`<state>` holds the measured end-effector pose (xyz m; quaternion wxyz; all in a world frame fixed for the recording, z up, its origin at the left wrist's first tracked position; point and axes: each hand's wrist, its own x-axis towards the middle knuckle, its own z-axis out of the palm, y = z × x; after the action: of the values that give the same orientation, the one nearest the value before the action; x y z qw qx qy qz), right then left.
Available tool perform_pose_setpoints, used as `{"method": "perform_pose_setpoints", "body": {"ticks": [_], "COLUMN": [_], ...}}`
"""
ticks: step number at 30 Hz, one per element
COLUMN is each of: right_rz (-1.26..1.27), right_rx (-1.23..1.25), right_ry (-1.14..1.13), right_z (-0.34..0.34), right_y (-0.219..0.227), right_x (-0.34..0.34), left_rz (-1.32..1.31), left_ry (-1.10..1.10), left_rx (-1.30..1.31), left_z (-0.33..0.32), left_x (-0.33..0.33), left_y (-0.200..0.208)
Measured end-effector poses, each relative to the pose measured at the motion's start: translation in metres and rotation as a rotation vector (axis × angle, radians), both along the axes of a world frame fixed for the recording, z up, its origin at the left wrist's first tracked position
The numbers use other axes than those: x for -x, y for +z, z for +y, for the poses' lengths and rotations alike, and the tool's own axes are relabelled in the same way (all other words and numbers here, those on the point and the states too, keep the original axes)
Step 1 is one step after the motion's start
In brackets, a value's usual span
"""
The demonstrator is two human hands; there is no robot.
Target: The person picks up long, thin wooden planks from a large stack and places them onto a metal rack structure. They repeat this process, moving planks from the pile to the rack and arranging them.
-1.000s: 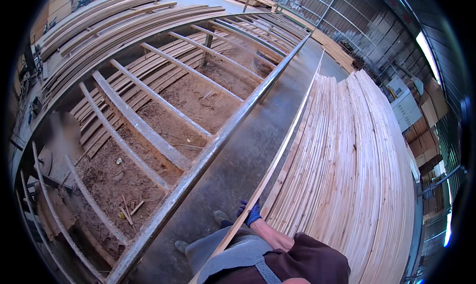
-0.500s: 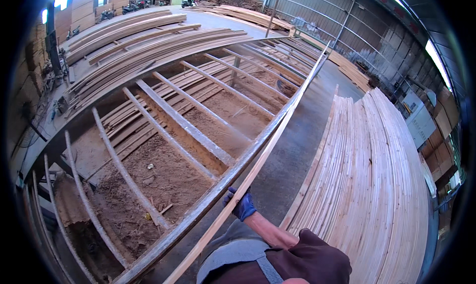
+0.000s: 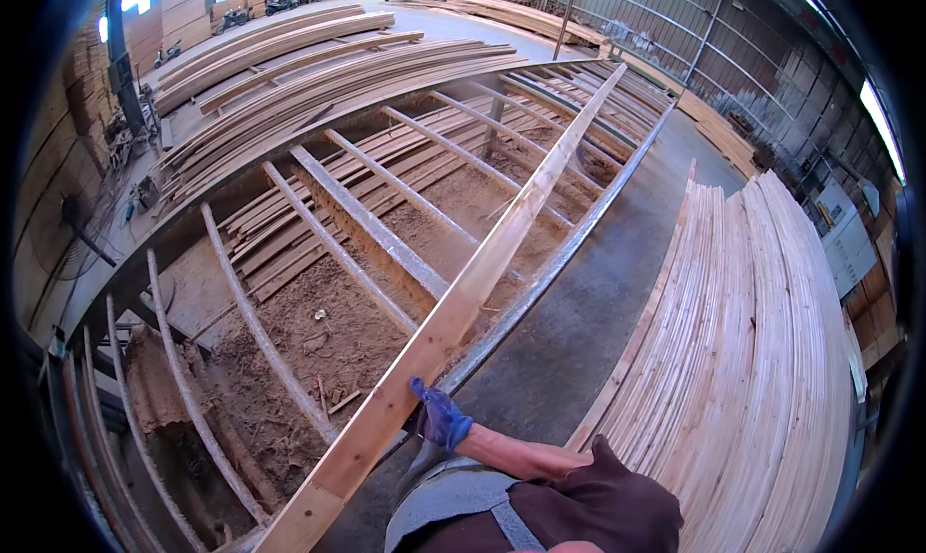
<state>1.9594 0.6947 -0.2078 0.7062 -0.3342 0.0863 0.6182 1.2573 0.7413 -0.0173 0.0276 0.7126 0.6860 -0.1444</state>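
Observation:
A long, pale wooden board (image 3: 453,317) runs from the bottom left up toward the far right, its broad face showing. It lies slantwise over the metal rack (image 3: 564,263), whose crossbars span a sawdust-covered pit. My right hand (image 3: 442,420), in a blue glove, holds the board's right edge near its close end. The fingers are partly hidden beneath the board. My left hand is not in view, and the board's nearest end runs out of the picture at the bottom.
A wide stack of pale boards (image 3: 714,360) lies on my right, beside a strip of grey floor (image 3: 579,326). More timber piles (image 3: 318,95) lie beyond the rack. A pale electrical cabinet (image 3: 844,235) stands at the far right, and a thin post (image 3: 567,17) rises behind the rack.
The board has turned from its narrow edge to its broad face and shifted left, over the crossbars. My right hand has moved slightly left and down with it.

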Motion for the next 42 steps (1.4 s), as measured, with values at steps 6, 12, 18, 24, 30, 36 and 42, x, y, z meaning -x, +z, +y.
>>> {"method": "perform_pose_setpoints", "body": {"ticks": [6, 12, 18, 24, 30, 36, 42], "right_rz": [0.027, 0.027, 0.024, 0.019, -0.09, -0.173, -0.121], "right_rx": [0.007, 0.037, 0.002, 0.006, 0.013, 0.05, -0.015], "right_ry": [0.205, 0.536, 0.761, 0.917, 0.632, 0.622, 0.616], "right_z": [0.029, 0.048, 0.066, 0.091, 0.112, 0.138, 0.167], "right_y": [0.034, 0.035, 0.039, 0.034, 0.011, 0.02, -0.006], "right_x": [-0.012, -0.022, -0.001, 0.04, 0.087, 0.112, 0.16], "left_rz": [-0.349, -0.097, 0.036, -0.016, -0.19, -0.163, -0.259], "left_ry": [-0.288, -0.431, -0.423, -0.426, -0.589, -0.685, -0.578], "left_rx": [0.249, 0.332, 0.26, 0.19, 0.105, 0.105, 0.138], "left_z": [0.037, 0.07, 0.087, 0.113, 0.141, 0.182, 0.204], "left_x": [-0.243, -0.316, -0.3, -0.278, -0.211, -0.176, -0.106], "left_y": [0.02, -0.006, 0.008, 0.012, -0.048, -0.064, -0.092]}}
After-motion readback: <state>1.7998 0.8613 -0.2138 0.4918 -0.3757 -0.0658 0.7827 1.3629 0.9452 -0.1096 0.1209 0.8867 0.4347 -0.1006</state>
